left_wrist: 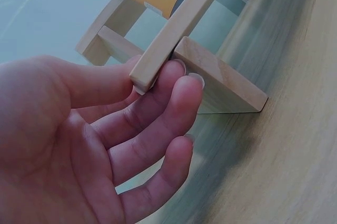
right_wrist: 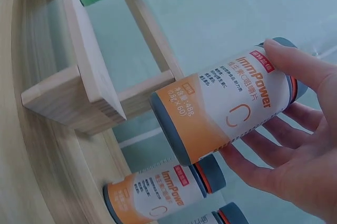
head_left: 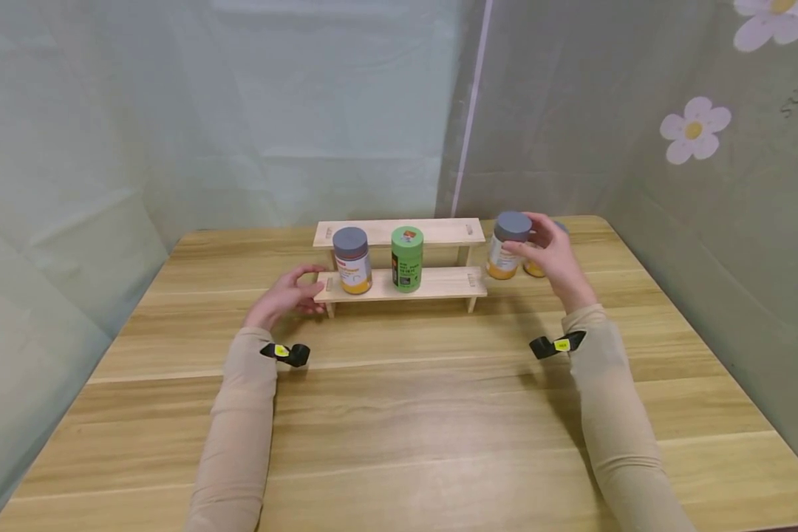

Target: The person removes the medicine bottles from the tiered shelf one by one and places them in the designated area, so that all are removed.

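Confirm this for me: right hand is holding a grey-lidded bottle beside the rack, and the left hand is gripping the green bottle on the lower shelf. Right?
Not quite. The left hand touches the left end of the wooden rack, as the left wrist view shows; the green bottle stands untouched. The right hand does hold the grey-lidded bottle.

The table [head_left: 399, 414] is of smooth, lightly shiny wood with visible grain, the small shelf [head_left: 439, 283] is of pale unpainted matt wood, and the bottle [right_wrist: 231, 111] in the right hand [right_wrist: 295, 166] carries a glossy printed label.
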The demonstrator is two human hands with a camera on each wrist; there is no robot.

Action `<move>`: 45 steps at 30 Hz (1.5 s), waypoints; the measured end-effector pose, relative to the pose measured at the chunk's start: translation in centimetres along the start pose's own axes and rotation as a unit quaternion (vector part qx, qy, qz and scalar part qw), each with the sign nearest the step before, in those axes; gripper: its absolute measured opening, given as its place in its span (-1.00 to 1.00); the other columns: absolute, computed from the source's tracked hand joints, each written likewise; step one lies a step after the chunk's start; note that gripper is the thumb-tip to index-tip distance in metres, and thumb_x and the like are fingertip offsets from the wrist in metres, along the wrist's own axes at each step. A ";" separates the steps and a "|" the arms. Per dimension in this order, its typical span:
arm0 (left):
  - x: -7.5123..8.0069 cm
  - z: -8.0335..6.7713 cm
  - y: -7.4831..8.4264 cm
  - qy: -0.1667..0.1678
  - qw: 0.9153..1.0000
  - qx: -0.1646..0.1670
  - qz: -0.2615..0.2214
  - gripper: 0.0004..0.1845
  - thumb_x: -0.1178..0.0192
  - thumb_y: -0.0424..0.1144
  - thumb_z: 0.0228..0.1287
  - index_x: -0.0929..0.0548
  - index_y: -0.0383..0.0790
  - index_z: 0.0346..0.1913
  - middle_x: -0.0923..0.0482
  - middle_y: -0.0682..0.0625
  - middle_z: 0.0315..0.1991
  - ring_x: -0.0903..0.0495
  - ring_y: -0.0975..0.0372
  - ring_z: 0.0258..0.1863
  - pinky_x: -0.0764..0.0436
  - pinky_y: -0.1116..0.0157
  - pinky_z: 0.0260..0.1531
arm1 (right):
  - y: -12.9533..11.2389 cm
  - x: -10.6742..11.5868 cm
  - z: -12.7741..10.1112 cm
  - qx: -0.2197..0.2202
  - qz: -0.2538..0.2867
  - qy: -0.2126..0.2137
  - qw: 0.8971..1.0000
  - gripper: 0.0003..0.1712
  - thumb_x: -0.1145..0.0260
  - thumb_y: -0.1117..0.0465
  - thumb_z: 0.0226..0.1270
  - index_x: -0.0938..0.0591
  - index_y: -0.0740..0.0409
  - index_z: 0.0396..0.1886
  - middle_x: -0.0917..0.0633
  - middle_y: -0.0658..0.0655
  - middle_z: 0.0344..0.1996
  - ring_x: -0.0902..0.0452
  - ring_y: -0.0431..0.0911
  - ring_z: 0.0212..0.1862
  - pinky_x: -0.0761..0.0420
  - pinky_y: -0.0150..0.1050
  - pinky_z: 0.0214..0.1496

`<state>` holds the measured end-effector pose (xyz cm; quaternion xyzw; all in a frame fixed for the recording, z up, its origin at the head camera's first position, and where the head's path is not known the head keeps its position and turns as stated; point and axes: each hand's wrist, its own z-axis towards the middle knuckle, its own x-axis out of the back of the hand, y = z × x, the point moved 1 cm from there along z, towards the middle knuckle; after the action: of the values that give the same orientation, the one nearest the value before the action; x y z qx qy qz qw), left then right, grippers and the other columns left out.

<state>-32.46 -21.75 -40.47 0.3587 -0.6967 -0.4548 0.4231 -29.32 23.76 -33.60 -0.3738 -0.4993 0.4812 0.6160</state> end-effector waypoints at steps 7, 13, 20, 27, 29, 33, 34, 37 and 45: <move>-0.1 -0.2 0.0 -0.001 1.000 -0.001 -0.003 -0.39 -0.02 -0.20 0.48 -0.09 -0.25 0.47 -0.65 0.18 -0.49 -0.66 0.36 -0.50 -0.65 0.36 -0.35 | 0.3 0.5 -0.1 -0.002 -0.012 0.008 1.000 -0.33 -0.42 0.20 0.22 -0.40 0.08 0.32 -0.51 -0.14 0.05 -0.45 -0.26 0.09 -0.42 -0.31 0.12; -0.3 -0.2 0.0 -0.006 1.000 -0.002 -0.011 -0.39 -0.01 -0.21 0.49 -0.08 -0.24 0.47 -0.66 0.17 -0.47 -0.67 0.35 -0.50 -0.62 0.39 -0.37 | 0.5 0.7 -0.2 0.005 -0.009 0.005 1.000 -0.33 -0.41 0.23 0.22 -0.40 0.12 0.31 -0.51 -0.21 0.01 -0.46 -0.29 0.06 -0.45 -0.42 0.07; -0.6 -0.1 0.0 -0.011 1.000 -0.006 -0.010 -0.37 -0.01 -0.22 0.48 -0.05 -0.27 0.48 -0.66 0.13 -0.49 -0.67 0.34 -0.49 -0.64 0.36 -0.36 | 0.9 2.0 -0.4 -0.009 -0.026 0.014 1.000 -0.34 -0.43 0.17 0.22 -0.41 0.02 0.30 -0.52 -0.21 0.01 -0.45 -0.26 0.09 -0.43 -0.43 0.07; -0.6 0.0 -0.1 -0.011 1.000 -0.003 -0.004 -0.36 -0.01 -0.22 0.48 -0.04 -0.27 0.49 -0.65 0.12 -0.48 -0.67 0.34 -0.49 -0.65 0.36 -0.34 | 1.4 3.4 -0.7 -0.005 -0.031 0.028 0.999 -0.37 -0.42 0.19 0.22 -0.43 0.03 0.28 -0.54 -0.26 -0.06 -0.47 -0.31 -0.02 -0.46 -0.51 -0.04; -0.5 0.0 -0.1 -0.010 1.000 -0.004 -0.005 -0.37 -0.01 -0.23 0.48 -0.04 -0.28 0.49 -0.65 0.13 -0.48 -0.67 0.34 -0.49 -0.65 0.36 -0.34 | 1.5 3.8 -0.6 0.001 -0.026 0.033 0.999 -0.38 -0.43 0.21 0.21 -0.44 0.03 0.26 -0.55 -0.26 -0.08 -0.47 -0.33 -0.04 -0.45 -0.51 -0.05; -0.3 0.0 -0.2 -0.009 1.000 -0.005 -0.005 -0.37 -0.01 -0.22 0.48 -0.05 -0.28 0.48 -0.66 0.12 -0.47 -0.67 0.34 -0.48 -0.66 0.35 -0.33 | 1.5 4.6 -0.6 0.007 -0.001 0.040 0.999 -0.43 -0.44 0.27 0.18 -0.49 0.00 0.20 -0.58 -0.24 -0.09 -0.50 -0.33 -0.06 -0.46 -0.52 -0.07; -0.3 0.0 -0.2 -0.008 1.000 -0.005 -0.005 -0.38 -0.01 -0.22 0.49 -0.05 -0.28 0.48 -0.66 0.12 -0.47 -0.67 0.34 -0.48 -0.66 0.35 -0.33 | 1.5 4.8 -0.6 0.010 0.006 0.042 0.999 -0.44 -0.43 0.29 0.18 -0.50 -0.02 0.19 -0.58 -0.23 -0.09 -0.51 -0.34 -0.06 -0.47 -0.53 -0.07; -0.2 0.0 -0.2 -0.008 1.000 -0.004 -0.002 -0.38 -0.01 -0.21 0.49 -0.06 -0.27 0.48 -0.66 0.13 -0.46 -0.67 0.34 -0.48 -0.66 0.35 -0.33 | 1.6 5.4 -0.7 0.017 0.033 0.049 0.998 -0.45 -0.43 0.34 0.16 -0.53 -0.05 0.14 -0.59 -0.21 -0.10 -0.53 -0.34 -0.08 -0.48 -0.54 -0.08; 0.0 -0.1 -0.1 -0.003 1.000 -0.002 0.001 -0.37 -0.02 -0.20 0.48 -0.06 -0.26 0.48 -0.66 0.14 -0.47 -0.67 0.35 -0.49 -0.65 0.36 -0.34 | 1.7 6.9 -0.7 0.033 0.055 0.065 0.996 -0.48 -0.42 0.41 0.14 -0.58 -0.05 0.09 -0.64 -0.23 -0.14 -0.58 -0.35 -0.14 -0.50 -0.54 -0.10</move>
<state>-32.38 -21.82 -40.54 0.3554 -0.6974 -0.4572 0.4223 -28.77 30.88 -33.61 -0.4110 -0.4205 0.5049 0.6319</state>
